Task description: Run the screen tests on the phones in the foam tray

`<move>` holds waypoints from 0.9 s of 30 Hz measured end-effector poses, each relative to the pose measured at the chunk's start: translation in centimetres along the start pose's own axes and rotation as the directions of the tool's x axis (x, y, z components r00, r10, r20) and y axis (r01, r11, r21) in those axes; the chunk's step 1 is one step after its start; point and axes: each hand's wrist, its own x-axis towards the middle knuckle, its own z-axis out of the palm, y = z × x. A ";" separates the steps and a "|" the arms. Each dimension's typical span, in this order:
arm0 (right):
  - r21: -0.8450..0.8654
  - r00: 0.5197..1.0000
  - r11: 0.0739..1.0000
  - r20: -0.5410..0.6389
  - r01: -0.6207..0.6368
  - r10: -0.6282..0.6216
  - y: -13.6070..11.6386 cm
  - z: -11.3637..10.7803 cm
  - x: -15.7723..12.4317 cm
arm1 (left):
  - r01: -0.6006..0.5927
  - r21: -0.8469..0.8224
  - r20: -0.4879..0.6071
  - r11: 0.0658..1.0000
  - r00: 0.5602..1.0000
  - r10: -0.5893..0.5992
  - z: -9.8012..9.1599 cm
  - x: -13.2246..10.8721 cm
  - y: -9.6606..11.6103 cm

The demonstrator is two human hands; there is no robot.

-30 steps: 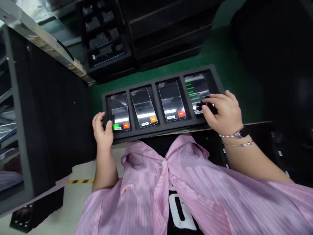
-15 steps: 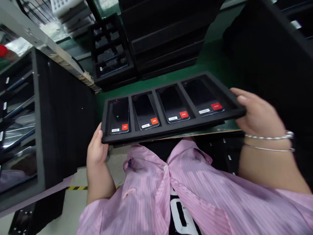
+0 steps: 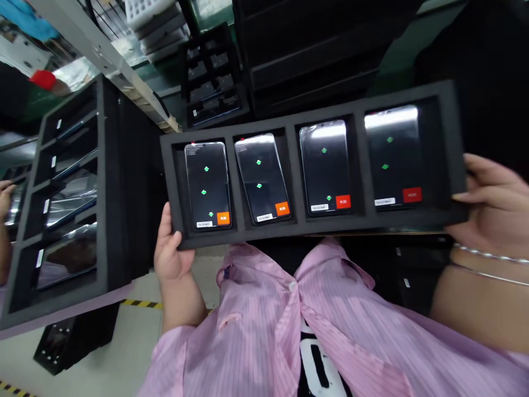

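A black rectangular foam tray [image 3: 306, 227] is held above the pink striped smock [image 3: 248, 309]. The left hand [image 3: 171, 256] and right hand [image 3: 496, 201] grip its ends, partly closed. Four black smartphones [image 3: 324, 168] sit in its slots. Risk: tilting could slide them out.

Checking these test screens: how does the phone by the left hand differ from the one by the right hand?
The left-end phone shows an orange button, the right-end phone a red one. The left-end phone shows three green marks, the right-end phone two. Both lie in one black foam tray.
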 end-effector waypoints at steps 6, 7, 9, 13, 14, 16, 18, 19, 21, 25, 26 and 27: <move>0.064 0.973 0.978 -0.105 -0.198 0.204 2.9 0.7 0.7 | -0.206 0.122 -0.052 0.971 0.975 0.214 1.6 -2.6 4.7; 0.062 0.968 0.974 -0.108 -0.220 0.226 3.1 0.7 0.8 | -0.228 0.163 -0.085 0.960 0.966 0.244 2.1 -3.0 5.1; 0.051 0.961 0.968 -0.112 -0.247 0.252 3.2 0.7 0.9 | -0.237 0.230 -0.149 0.944 0.950 0.275 3.2 -3.4 5.6; 0.037 0.958 0.965 -0.118 -0.258 0.261 3.0 0.8 0.7 | -0.199 0.200 -0.181 0.959 0.955 0.236 4.8 -2.8 5.6; 0.033 0.959 0.966 -0.120 -0.256 0.258 2.9 0.8 0.5 | -0.189 0.170 -0.174 0.967 0.960 0.218 4.8 -2.4 5.4; 0.017 0.960 0.967 -0.118 -0.253 0.254 2.3 0.8 0.3 | -0.168 0.112 -0.166 0.979 0.969 0.186 4.3 -1.4 4.7; -0.022 0.969 0.971 -0.082 -0.236 0.234 1.5 0.9 -0.1 | -0.147 0.058 -0.177 0.988 0.972 0.155 3.4 -0.3 3.6; -0.045 0.973 0.974 -0.062 -0.223 0.220 0.9 1.0 -0.4 | -0.132 0.041 -0.189 0.990 0.972 0.137 2.9 0.2 2.9; -0.081 0.982 0.979 -0.040 -0.189 0.186 -0.1 1.4 -1.2 | -0.086 0.018 -0.233 0.996 0.969 0.088 1.8 1.1 1.0; -0.074 0.999 0.996 -0.020 -0.051 0.050 -1.3 1.7 -2.8 | 0.107 0.066 -0.302 0.992 0.950 -0.082 -0.3 1.5 -2.9; -0.054 1.000 0.999 -0.020 -0.006 0.005 -1.3 1.4 -3.0 | 0.147 0.091 -0.302 0.985 0.947 -0.113 -0.8 1.4 -3.6; -0.030 0.999 0.999 -0.035 0.030 -0.031 -1.3 0.8 -3.0 | 0.172 0.117 -0.295 0.978 0.946 -0.131 -1.1 1.1 -4.2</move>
